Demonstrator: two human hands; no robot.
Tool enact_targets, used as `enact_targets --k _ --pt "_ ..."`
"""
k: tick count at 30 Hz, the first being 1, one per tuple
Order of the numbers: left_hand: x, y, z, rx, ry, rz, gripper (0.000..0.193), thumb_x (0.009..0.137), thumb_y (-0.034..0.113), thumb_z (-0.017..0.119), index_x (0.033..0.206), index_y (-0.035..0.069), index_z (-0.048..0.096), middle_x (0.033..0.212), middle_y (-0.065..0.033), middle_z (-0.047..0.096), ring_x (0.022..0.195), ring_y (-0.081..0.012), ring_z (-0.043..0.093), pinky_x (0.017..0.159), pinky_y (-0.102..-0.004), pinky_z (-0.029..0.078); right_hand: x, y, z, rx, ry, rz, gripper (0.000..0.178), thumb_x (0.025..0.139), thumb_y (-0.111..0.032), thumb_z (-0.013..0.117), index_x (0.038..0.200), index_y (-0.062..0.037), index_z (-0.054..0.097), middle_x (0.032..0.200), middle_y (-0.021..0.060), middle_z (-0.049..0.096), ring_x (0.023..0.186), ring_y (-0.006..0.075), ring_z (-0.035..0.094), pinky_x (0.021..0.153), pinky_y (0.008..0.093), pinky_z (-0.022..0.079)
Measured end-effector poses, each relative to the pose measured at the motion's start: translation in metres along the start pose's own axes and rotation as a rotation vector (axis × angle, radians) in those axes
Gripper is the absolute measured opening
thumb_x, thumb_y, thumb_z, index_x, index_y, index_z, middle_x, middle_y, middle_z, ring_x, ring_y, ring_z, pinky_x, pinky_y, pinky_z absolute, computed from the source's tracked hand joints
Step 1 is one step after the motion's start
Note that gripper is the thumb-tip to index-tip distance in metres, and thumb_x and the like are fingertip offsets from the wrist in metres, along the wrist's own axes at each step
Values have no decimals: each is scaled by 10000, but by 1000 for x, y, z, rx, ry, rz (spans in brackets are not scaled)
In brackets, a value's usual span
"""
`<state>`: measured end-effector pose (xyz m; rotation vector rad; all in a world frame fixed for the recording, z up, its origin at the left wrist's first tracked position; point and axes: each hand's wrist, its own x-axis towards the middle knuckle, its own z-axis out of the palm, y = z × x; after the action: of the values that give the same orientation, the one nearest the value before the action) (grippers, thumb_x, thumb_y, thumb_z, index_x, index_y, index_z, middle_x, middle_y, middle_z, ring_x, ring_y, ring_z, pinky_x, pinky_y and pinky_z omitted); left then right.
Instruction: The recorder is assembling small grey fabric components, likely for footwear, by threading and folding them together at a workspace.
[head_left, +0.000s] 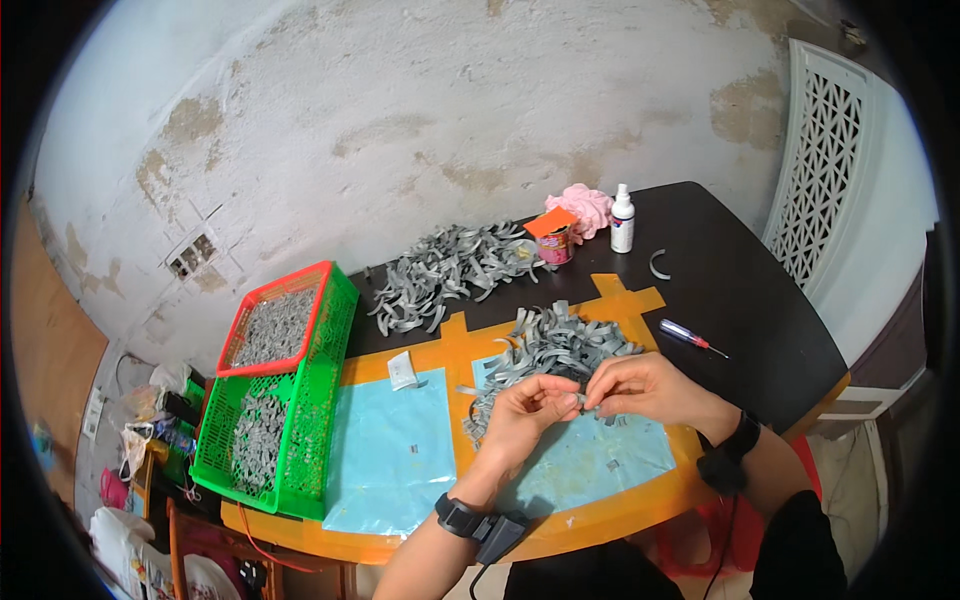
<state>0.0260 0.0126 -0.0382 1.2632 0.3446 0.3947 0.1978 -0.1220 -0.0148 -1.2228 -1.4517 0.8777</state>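
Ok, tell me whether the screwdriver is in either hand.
No, the screwdriver lies on the dark table, apart from both hands.

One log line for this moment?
left hand: pinching small grey piece | right hand: same piece | behind: grey strip pile | surface: blue sheet

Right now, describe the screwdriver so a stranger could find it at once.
Start at the dark table. To the right of the grey strip pile near the hands, the screwdriver lies alone on bare dark wood. It is the only thin tool with a clear handle and a red tip.
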Motion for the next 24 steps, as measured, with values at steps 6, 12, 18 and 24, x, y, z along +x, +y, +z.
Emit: enact_targets --k 6,12,18,24 --pt "-4 1 1 -85 -19 -66 146 881 16 616 1026 22 635 922 -45 662 837 -109 630 784 -237 526 -1 9 -5 209 -133 56 112 902 -64 596 989 -8 638 950 41 629 819 112 614 742 248 496" --pt "-8 9 3 -115 -76 -143 144 885 25 609 1028 18 624 946 -57 661 896 -141 647 847 -264 532 -2 -1 -7 253 -140 182 94 904 -41 593 967 25 618 903 77 632 810 146 634 736 261 508" --pt "-8 8 5 -195 -134 -156 106 884 31 613 990 24 619 919 -59 663 891 -136 648 833 -261 536 -1 0 -3 255 -22 204 99 892 -34 606 957 40 603 857 71 645 755 142 643 698 258 516" --pt "-7 4 5 -137 -90 -109 117 890 44 619 1003 18 605 927 -61 659 851 -115 635 787 -241 519 3 5 -1 257 -10 175 99 890 -43 611 954 32 603 857 74 640 736 133 638 674 253 518"
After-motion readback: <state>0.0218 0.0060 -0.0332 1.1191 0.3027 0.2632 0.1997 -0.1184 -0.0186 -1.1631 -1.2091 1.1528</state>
